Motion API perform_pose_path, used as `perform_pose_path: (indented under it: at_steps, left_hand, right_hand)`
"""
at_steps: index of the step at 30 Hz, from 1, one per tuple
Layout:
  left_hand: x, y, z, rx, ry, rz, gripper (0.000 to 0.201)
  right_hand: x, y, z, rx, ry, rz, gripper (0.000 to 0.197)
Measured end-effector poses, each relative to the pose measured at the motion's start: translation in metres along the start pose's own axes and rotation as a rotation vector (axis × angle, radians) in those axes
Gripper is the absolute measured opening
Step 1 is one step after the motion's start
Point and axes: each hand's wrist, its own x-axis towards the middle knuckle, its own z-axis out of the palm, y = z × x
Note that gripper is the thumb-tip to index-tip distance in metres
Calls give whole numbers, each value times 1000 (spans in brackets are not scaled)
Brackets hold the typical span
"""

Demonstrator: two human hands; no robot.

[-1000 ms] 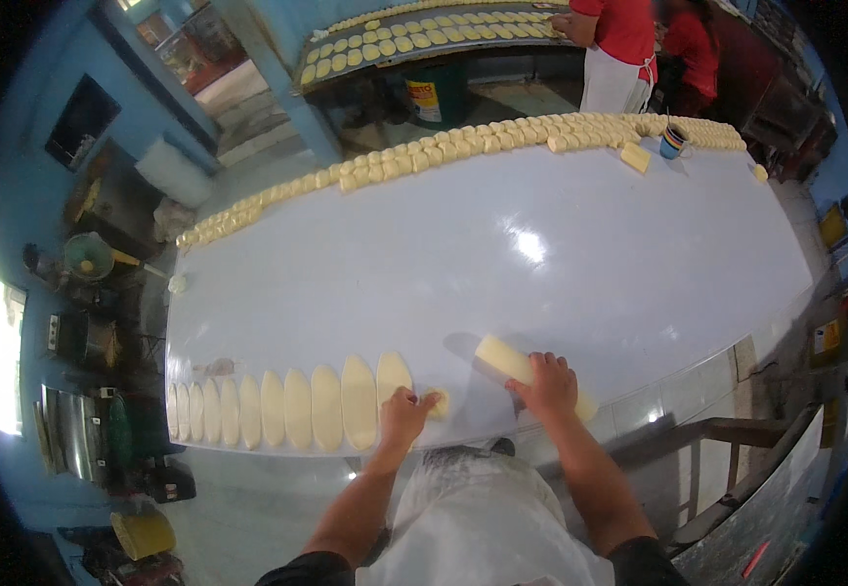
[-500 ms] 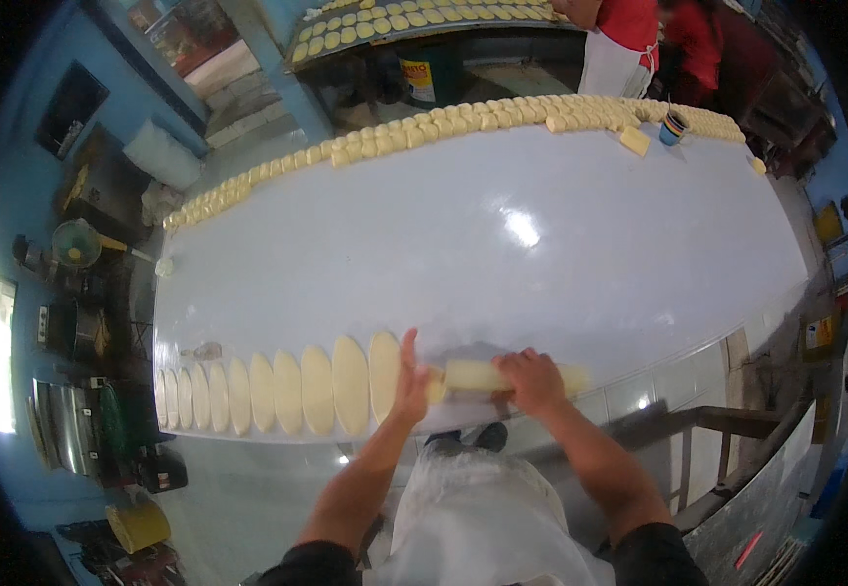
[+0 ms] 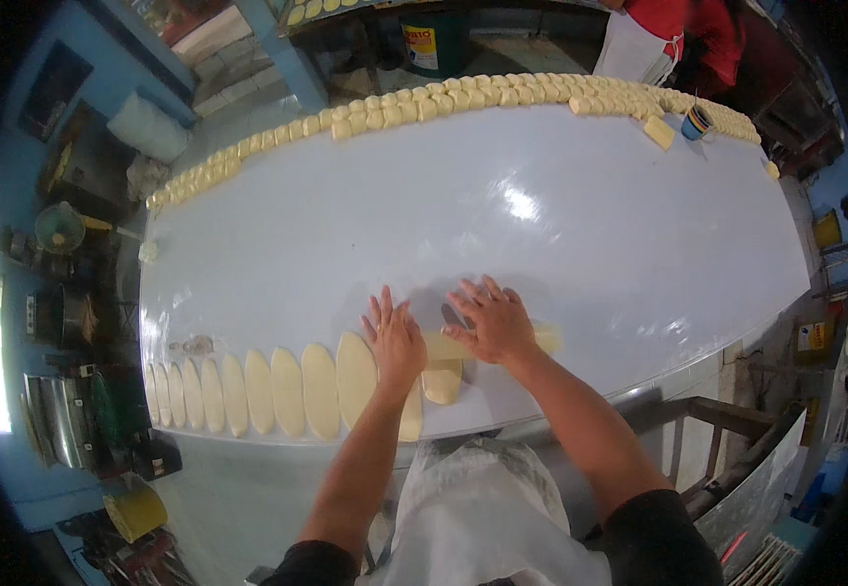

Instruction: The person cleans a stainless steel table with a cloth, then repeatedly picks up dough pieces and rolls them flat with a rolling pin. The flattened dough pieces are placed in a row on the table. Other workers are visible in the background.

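Observation:
A pale rolling pin (image 3: 547,339) lies across a dough piece (image 3: 442,384) near the table's front edge. My right hand (image 3: 494,322) rests over the pin with its fingers spread. My left hand (image 3: 397,344) is at the pin's left end, fingers stretched forward, and partly covers a flattened dough strip (image 3: 410,418). To the left stand several long oval dough strips (image 3: 320,391) in a row, side by side. The pin's left end is partly hidden by my left hand.
Rows of small dough pieces (image 3: 424,107) line the far edge of the white table (image 3: 346,249). A yellow block (image 3: 658,132) and a striped cup (image 3: 697,123) sit at the far right. Beyond them stands a person in a red top and white apron (image 3: 634,47).
Both hands have moved forward and spread, the right from gripping the pin to lying over it. The pin has shifted onto a dough piece, and another flattened strip shows beside my left hand.

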Motion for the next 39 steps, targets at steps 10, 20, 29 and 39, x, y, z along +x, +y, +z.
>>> perform_pose_path:
  at_steps: [10,20,29,39]
  left_hand:
    - [18,-4,-1,149,-25,177,46]
    - [-3,19,-10,176,-202,169,46]
    - [-190,15,-40,256,-229,168,51]
    - [-127,14,-24,169,-99,67,50]
  right_hand:
    - [18,2,9,89,64,139,72]
    - [-79,-26,50,-65,173,14,65]
    - [-171,-41,48,-55,64,-193,61]
    - [-91,-14,15,64,-167,29,83]
